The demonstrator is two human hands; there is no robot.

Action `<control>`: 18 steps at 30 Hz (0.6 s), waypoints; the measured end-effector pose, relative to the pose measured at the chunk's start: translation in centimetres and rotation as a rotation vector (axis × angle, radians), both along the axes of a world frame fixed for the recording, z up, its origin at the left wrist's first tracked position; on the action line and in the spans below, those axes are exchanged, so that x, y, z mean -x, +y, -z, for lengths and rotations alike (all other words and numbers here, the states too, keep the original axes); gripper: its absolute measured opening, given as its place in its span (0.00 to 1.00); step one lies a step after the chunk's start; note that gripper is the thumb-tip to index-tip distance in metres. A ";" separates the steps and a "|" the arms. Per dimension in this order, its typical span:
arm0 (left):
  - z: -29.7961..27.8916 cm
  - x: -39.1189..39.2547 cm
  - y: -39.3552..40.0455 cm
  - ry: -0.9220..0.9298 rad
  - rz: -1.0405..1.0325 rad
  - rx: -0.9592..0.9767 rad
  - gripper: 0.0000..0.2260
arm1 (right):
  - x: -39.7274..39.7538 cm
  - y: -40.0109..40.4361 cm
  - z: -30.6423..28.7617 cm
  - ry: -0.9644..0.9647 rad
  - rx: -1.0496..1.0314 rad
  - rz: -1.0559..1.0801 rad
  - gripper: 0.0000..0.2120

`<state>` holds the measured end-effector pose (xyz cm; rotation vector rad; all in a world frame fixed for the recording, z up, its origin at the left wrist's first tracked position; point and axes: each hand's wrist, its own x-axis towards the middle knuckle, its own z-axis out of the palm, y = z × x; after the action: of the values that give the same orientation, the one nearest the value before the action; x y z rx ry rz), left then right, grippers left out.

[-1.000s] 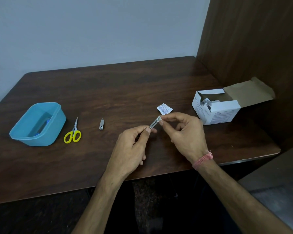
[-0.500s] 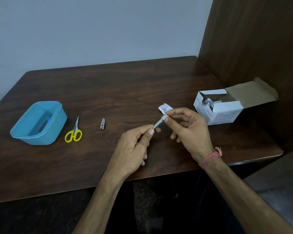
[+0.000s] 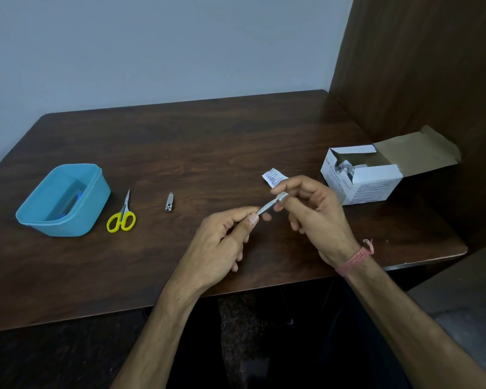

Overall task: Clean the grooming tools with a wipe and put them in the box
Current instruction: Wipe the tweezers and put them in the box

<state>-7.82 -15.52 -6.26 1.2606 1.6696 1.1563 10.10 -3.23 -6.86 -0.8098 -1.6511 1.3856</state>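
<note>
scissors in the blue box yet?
No, the yellow-handled scissors lie on the table just right of the blue box, outside it.

— Where are the hands?
— Both forearms reach in from below. The left hand (image 3: pixel 222 242) has thumb and forefinger pinched together, other fingers curled under.
— And the right hand (image 3: pixel 314 214)?
— Raised just beside it, fingertips (image 3: pixel 278 189) pinched, a pink thread around its wrist.
</note>
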 end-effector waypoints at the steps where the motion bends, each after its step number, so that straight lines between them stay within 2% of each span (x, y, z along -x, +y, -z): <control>1: 0.0 0.0 0.0 -0.004 0.002 -0.002 0.12 | 0.0 0.0 0.1 0.000 -0.007 -0.010 0.08; 8: -0.4 0.1 0.0 -0.129 0.016 0.000 0.13 | -1.0 0.7 0.1 0.125 0.111 -0.171 0.06; 10: -0.5 0.1 -0.1 -0.143 0.018 -0.010 0.13 | -1.0 0.7 0.1 0.139 0.127 -0.181 0.08; 18: -0.5 0.6 -0.2 -0.155 0.053 -0.025 0.14 | -0.3 0.5 0.4 0.037 0.054 -0.157 0.09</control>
<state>-8.38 -15.72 -5.72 1.1915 1.5046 1.2140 10.43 -2.74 -7.27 -0.6932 -1.6848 1.5505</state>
